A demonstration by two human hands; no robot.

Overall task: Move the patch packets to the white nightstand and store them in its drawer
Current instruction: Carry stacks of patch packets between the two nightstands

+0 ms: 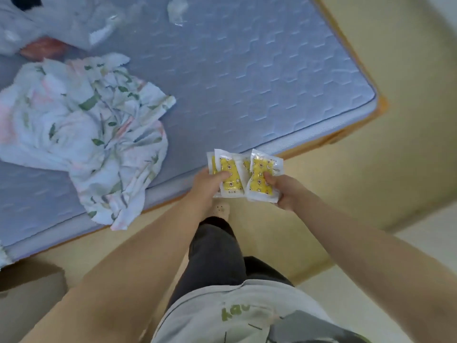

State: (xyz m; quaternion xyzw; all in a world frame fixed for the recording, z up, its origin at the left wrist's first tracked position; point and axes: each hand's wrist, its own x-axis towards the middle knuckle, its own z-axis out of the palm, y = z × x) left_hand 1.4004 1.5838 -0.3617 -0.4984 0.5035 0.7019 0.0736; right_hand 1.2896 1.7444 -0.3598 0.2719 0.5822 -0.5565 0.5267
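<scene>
Beige floor (371, 174) runs from 3 to 6 o'clock beside a quilted blue mattress (247, 82). A crumpled floral cloth (86, 134) lies on the mattress at 9 o'clock. At centre, just off the mattress edge, yellow patch packets (231, 180) are held fanned. The left hand (206, 185) has its grip clamped on several, and the right hand (284, 191) has its grip clamped on the rightmost.

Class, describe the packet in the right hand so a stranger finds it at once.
Find the blue quilted mattress; just off its near edge, two hands hold clear packets with yellow patches. Yours is the rightmost packet, pinched by the right hand; the left hand grips its neighbours.
</scene>
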